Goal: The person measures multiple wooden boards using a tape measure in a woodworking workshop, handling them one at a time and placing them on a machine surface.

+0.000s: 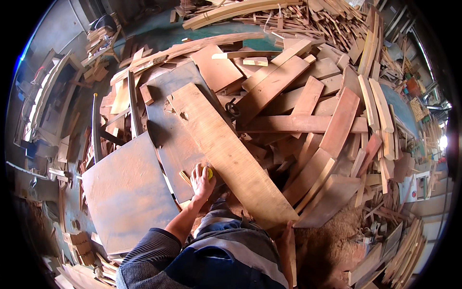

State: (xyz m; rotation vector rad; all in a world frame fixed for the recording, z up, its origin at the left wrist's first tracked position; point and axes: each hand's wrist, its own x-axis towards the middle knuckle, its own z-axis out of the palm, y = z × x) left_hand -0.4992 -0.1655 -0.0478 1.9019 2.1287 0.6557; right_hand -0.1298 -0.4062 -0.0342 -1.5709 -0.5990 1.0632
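A long, rough wooden board (231,154) lies slantwise over a metal machine table (173,144), its far end on the metal top. My right hand (287,236) is at the board's near corner, beside my body, closed on its edge; most of its fingers are hidden. On the metal top left of the board, my left hand (202,182) is curled over a small round yellow tape measure (210,173). Thin wood strips (185,177) lie just left of that hand. A small wood block (147,94) sits near the table's far left edge.
A wide metal panel (130,192) adjoins the machine table at left, with dark metal rails (133,103) beyond it. Cut boards (303,123) are heaped along the right side. Sawdust (327,250) covers the floor near my right. More timber (308,19) is piled at the back.
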